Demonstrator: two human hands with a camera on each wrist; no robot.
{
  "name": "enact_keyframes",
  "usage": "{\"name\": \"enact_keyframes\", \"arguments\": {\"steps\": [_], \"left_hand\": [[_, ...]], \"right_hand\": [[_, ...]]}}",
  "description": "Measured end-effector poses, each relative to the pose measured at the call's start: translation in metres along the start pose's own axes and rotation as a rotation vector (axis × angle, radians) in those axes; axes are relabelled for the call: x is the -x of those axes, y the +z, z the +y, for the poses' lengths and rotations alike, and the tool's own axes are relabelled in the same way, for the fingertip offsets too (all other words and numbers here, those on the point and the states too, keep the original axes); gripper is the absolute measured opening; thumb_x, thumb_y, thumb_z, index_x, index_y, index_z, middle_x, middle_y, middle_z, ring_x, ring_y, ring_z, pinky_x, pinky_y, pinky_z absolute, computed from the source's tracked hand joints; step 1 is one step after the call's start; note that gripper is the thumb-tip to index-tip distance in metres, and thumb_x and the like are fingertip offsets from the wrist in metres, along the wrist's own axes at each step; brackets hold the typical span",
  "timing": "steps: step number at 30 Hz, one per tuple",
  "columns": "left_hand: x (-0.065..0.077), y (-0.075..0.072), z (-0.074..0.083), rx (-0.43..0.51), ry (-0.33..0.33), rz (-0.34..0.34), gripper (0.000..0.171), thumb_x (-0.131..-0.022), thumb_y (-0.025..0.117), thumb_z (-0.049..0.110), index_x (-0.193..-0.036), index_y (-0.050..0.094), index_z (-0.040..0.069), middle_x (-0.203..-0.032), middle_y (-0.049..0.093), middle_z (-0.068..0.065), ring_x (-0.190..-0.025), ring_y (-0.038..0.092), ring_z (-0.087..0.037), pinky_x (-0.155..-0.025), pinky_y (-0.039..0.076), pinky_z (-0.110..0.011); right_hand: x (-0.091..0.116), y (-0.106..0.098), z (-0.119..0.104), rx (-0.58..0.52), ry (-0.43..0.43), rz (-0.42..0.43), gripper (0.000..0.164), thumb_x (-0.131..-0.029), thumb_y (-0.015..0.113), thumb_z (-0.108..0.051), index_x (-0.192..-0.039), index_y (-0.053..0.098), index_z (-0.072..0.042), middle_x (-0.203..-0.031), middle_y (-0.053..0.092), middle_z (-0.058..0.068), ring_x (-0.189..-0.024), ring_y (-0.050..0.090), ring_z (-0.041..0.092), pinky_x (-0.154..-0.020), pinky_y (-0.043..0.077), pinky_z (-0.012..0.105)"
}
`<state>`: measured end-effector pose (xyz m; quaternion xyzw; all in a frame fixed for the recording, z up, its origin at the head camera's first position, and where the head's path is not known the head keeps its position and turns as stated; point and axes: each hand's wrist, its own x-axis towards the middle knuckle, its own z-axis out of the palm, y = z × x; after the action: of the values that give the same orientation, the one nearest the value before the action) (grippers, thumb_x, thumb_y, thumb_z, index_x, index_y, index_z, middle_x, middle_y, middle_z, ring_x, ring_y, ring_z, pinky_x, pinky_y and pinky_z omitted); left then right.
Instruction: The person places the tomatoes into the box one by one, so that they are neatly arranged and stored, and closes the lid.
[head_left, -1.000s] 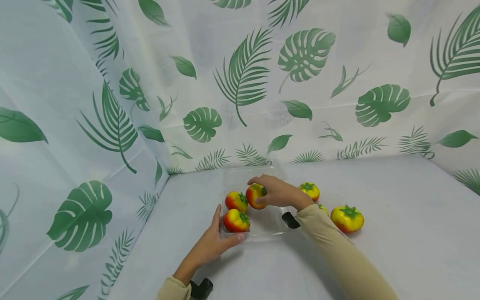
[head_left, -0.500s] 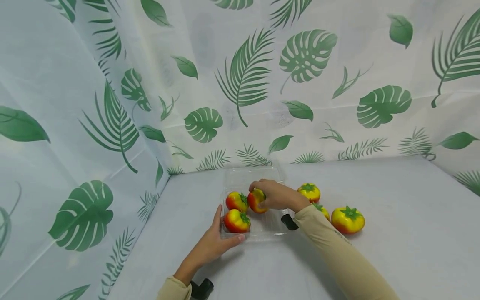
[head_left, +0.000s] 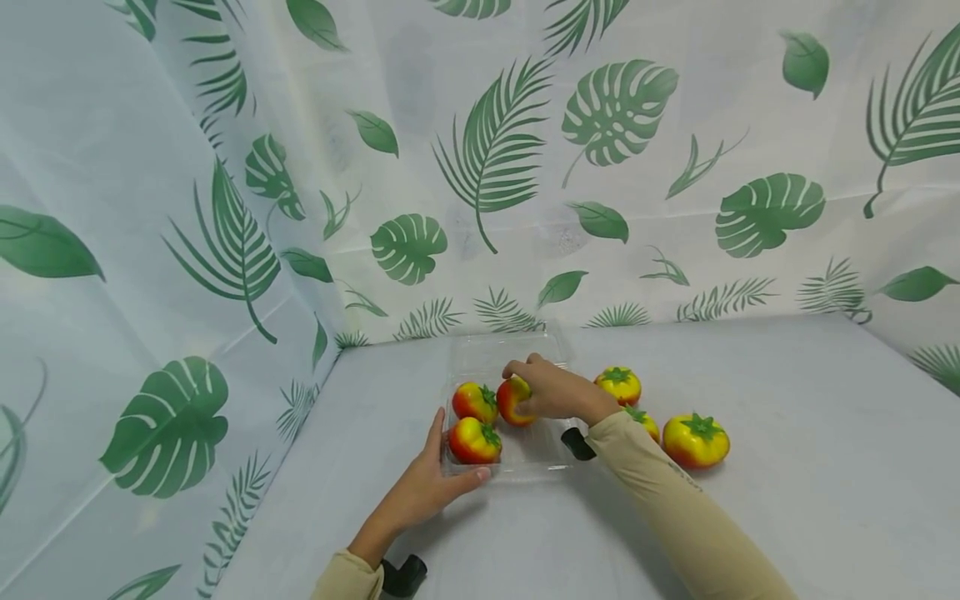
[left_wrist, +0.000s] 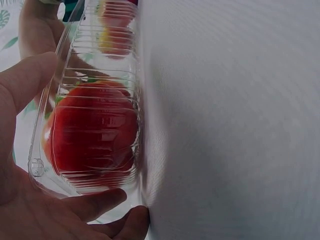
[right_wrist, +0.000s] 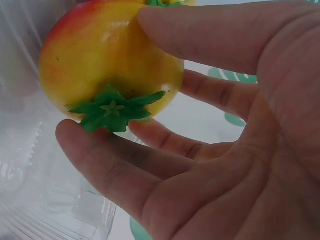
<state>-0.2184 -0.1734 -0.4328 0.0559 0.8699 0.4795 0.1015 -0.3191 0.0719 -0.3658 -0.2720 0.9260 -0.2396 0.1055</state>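
Observation:
My left hand (head_left: 426, 487) grips the near left corner of a clear plastic clamshell box (head_left: 536, 454), thumb along its front wall and fingers at its side. Two red-and-yellow toy tomatoes with green leafy tops, a rear one (head_left: 474, 402) and a front one (head_left: 475, 442), sit in the box's left half. Inside the box, my right hand (head_left: 553, 390) holds a third tomato (right_wrist: 110, 60) between thumb and fingers, beside the rear one. In the left wrist view, the front tomato (left_wrist: 95, 132) shows red through the ribbed wall.
Right of the box, several more toy tomatoes stand on the white tabletop (head_left: 810, 467): a back one (head_left: 618, 385), one partly behind the right sleeve (head_left: 642, 423), and a larger one (head_left: 696, 439). The box's raised lid (head_left: 502, 354) is toward the leaf-print curtain (head_left: 517, 275).
My right hand has lowered the held tomato slightly and brought it a little nearer, then barely moved over the last half second. My left hand stays at the box corner.

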Motion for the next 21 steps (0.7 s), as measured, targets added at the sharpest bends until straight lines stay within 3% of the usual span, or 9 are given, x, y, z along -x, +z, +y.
{"name": "enact_keyframes", "arguments": {"steps": [12,21], "left_hand": [[0.005,0.001,0.002,-0.006,0.009,-0.010,0.123,-0.092,0.080,0.057,-0.173,-0.001,0.012,-0.172,0.025,-0.026,-0.155,0.030,-0.049,-0.117,0.030,-0.073],[0.004,0.000,0.001,-0.018,0.020,-0.006,0.123,-0.092,0.079,0.058,-0.173,0.000,0.012,-0.172,0.026,-0.027,-0.154,0.032,-0.050,-0.116,0.031,-0.074]], "right_hand": [[0.008,-0.002,-0.001,-0.001,0.006,0.004,0.057,-0.097,0.081,-0.017,-0.148,0.059,-0.008,-0.130,0.060,0.018,-0.112,0.063,0.030,-0.102,0.058,0.051],[0.021,-0.010,0.003,-0.034,-0.047,0.047,0.062,-0.101,0.076,-0.024,-0.154,0.052,-0.005,-0.147,0.052,0.026,-0.130,0.057,0.040,-0.110,0.050,0.059]]}}
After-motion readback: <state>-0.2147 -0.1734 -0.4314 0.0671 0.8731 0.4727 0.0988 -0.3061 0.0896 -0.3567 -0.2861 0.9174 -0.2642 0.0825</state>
